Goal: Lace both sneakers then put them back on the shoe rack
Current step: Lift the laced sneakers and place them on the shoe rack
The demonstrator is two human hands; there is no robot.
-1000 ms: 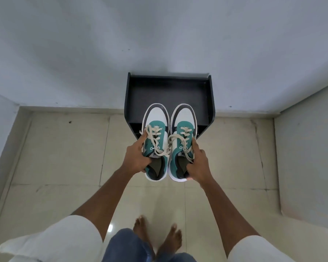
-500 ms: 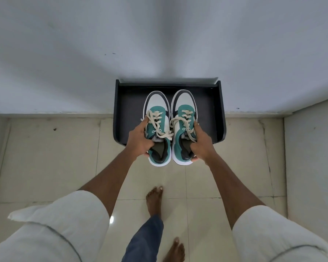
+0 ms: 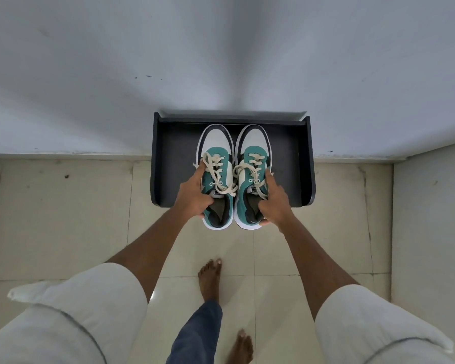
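Note:
Two teal, white and dark grey sneakers with cream laces are held side by side over the black shoe rack. My left hand grips the left sneaker at its outer side and collar. My right hand grips the right sneaker the same way. The toes point at the wall and hang over the rack's top shelf; the heels stick out past its front edge. Whether the soles touch the shelf I cannot tell.
The rack stands against a pale wall on beige floor tiles. Another wall closes in on the right. My bare feet stand on the tiles just in front of the rack.
I have stepped closer to the rack. Both sneakers moved forward from in front of the rack's edge to over its top shelf, still held in both hands.

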